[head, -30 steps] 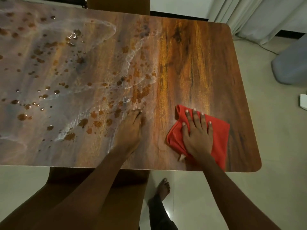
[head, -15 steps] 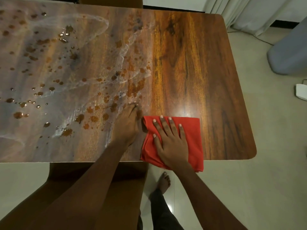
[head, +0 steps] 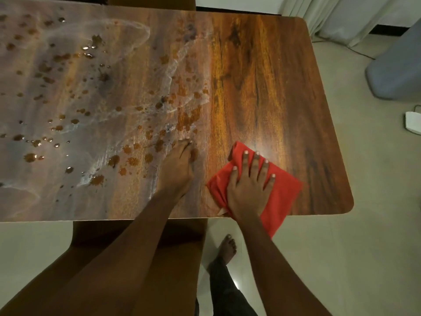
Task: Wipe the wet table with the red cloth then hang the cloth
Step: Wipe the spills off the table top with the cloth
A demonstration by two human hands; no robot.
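A folded red cloth point(head: 282, 192) lies on the wooden table point(head: 262, 76) near its front right corner, one corner hanging over the front edge. My right hand point(head: 249, 188) presses flat on the cloth with fingers spread and straight. My left hand point(head: 176, 169) rests flat on the table just left of the cloth, fingers straight and together. Water drops and smeared wet streaks point(head: 95, 106) cover the left and middle of the tabletop. The right part of the table looks dry and glossy.
A wooden chair point(head: 136, 258) is tucked under the front edge below my arms, another chair back point(head: 151, 2) at the far edge. My bare foot point(head: 225, 249) is on the tiled floor. Curtains point(head: 330, 17), a grey object point(head: 398, 71) and a white device point(head: 413, 123) are at right.
My right hand slid the cloth left toward my left hand, then back right and slightly forward. The left hand stayed in place on the table.
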